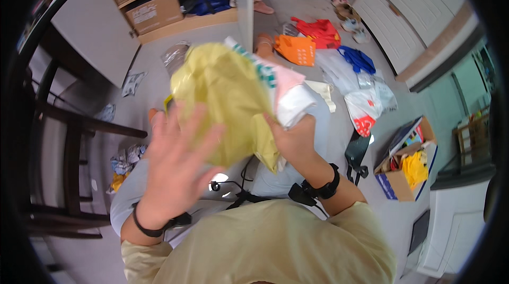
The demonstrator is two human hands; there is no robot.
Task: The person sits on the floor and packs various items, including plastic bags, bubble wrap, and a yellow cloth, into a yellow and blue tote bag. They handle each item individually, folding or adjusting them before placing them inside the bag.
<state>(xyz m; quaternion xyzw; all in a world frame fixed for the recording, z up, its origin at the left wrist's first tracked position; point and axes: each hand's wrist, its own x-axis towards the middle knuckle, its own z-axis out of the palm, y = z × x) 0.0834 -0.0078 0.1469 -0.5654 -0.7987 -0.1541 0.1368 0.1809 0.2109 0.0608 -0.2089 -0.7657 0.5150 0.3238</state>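
My right hand is closed round the gathered edge of a crumpled yellow plastic bag, at the bag's lower right. White, pink and green-lettered bags bunch up at that same hand and stick out behind the yellow one. My left hand is blurred, its fingers spread, in front of the yellow bag's left part; whether it touches the bag I cannot tell. Both wrists wear black straps. Below the bag lie black cords, between my legs.
An orange bag, a red bag, a blue bag and white plastic bags lie on the floor. An open cardboard box stands at right. A dark wooden chair is at left, an open cabinet ahead.
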